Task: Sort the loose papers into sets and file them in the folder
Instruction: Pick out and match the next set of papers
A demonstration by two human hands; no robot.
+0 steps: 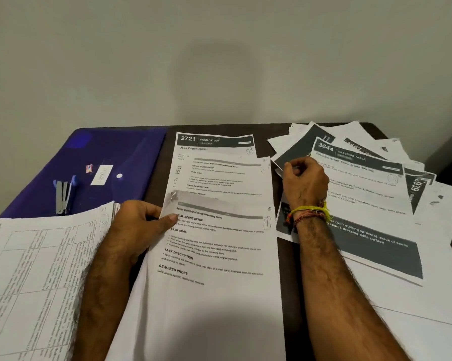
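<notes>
Papers (pixel 219 230) lay in a row down the middle of the dark table (pixel 155 183), their long sides running away from you and their tops pointing at the wall. Your left hand (pixel 138 225) pinched the left edge of the near sheet, thumb on top. That sheet read "Spray Cleaning of Small Grooming Tools". The far sheet (pixel 214 145) read "2721 DESK / STUDY". Your right hand (pixel 304 181) was curled over a messy fan of papers (pixel 363 183) on the right; you could not tell if it held one. The top page there read "3644 DRESSING TABLE". The blue folder (pixel 110 162) lay closed on the left, with a stapler (pixel 63 196) on top.
</notes>
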